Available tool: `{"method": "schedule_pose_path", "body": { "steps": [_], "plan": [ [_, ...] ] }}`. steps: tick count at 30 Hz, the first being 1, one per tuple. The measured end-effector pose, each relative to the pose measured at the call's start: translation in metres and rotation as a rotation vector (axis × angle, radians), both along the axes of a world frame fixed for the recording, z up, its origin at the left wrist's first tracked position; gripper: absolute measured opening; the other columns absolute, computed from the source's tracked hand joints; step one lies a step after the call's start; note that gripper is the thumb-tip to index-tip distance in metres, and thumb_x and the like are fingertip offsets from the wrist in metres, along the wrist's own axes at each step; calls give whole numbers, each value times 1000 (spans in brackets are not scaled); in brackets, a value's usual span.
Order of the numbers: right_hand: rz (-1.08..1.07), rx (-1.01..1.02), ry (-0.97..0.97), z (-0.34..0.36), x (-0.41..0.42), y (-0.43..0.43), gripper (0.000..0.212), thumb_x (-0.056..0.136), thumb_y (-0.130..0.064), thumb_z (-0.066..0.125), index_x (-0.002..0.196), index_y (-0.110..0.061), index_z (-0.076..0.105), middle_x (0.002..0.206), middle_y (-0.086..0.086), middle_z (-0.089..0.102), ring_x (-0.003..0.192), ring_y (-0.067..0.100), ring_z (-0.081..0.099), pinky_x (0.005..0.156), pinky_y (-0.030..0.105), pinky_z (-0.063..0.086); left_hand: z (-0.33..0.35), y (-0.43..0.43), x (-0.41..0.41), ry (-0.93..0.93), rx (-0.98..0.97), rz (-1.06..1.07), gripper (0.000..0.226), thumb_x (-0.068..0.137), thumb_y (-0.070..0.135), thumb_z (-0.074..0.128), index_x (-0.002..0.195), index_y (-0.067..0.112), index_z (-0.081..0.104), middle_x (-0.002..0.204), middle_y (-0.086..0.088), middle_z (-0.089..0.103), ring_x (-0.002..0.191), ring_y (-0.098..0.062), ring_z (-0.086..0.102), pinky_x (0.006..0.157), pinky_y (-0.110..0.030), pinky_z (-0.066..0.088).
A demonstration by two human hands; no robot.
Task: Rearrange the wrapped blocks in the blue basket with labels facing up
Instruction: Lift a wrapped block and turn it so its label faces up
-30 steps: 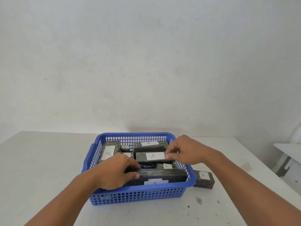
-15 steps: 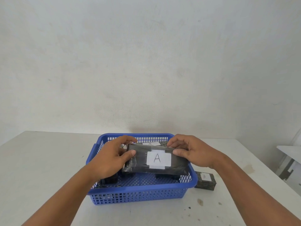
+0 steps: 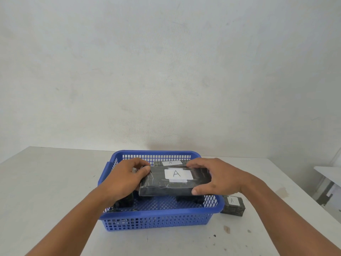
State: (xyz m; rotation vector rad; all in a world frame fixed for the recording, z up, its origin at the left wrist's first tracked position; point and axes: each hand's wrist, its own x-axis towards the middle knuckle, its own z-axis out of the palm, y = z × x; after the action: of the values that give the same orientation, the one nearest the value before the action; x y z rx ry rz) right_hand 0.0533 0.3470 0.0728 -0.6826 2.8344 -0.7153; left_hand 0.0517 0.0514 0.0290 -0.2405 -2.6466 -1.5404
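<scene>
1. Left hand [image 3: 125, 179] grips the left end of a long wrapped block [image 3: 173, 183]; thumb lies on the block's top edge, the other fingers curl behind and under that end.
2. Right hand [image 3: 216, 177] holds the right end of the same block: fingers reach over the far top edge, thumb presses the near front corner.
3. The held block is dark, film-wrapped, and lies roughly level above the basket's interior, lifted clear of the mesh floor. Its white label [image 3: 178, 174], marked "A", faces up.
4. Blue basket [image 3: 156, 221] sits on a white table [image 3: 46, 191], directly below both hands.
5. Inside the basket: a second block [image 3: 170, 163] against the far wall, behind the held one, with its "A" label up; dark blocks [image 3: 191, 198] partly hidden under the held block and under the left wrist, labels not visible. Near part of the mesh floor is bare.
6. Outside the basket: a small block [image 3: 232, 206] stands on the table just beside the basket's right near corner, "A" label up.
7. Pale wall [image 3: 166, 71] behind the table; edge of another white surface [image 3: 330, 172] at far right.
</scene>
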Motion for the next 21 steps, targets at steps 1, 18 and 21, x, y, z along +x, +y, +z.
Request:
{"method": "schedule_pose_path", "body": {
  "steps": [1,18,21],
  "plan": [
    [5,18,-32,-1,0,1,68,71,-52,81,131,-39,51,125,-16,58,110,5,59,94,30,52,0,0,1,-22,-9,-15,10,96,35,58,97,33,69,97,9,69,74,-13,70,59,-17,52],
    [68,247,-200,-9,-1,-11,40,89,-56,60,123,-36,66,126,-17,65,112,3,59,97,23,47,-10,4,9,-213,-344,-261,19,96,38,57,103,31,73,97,18,71,91,-1,64,80,-19,46],
    [72,271,-212,-11,-3,-13,33,92,-50,60,122,-36,67,124,-18,66,110,3,60,94,21,46,-13,3,7,-205,-373,-255,17,94,39,60,103,33,73,98,19,70,92,-2,64,84,-21,48]
  ]
}}
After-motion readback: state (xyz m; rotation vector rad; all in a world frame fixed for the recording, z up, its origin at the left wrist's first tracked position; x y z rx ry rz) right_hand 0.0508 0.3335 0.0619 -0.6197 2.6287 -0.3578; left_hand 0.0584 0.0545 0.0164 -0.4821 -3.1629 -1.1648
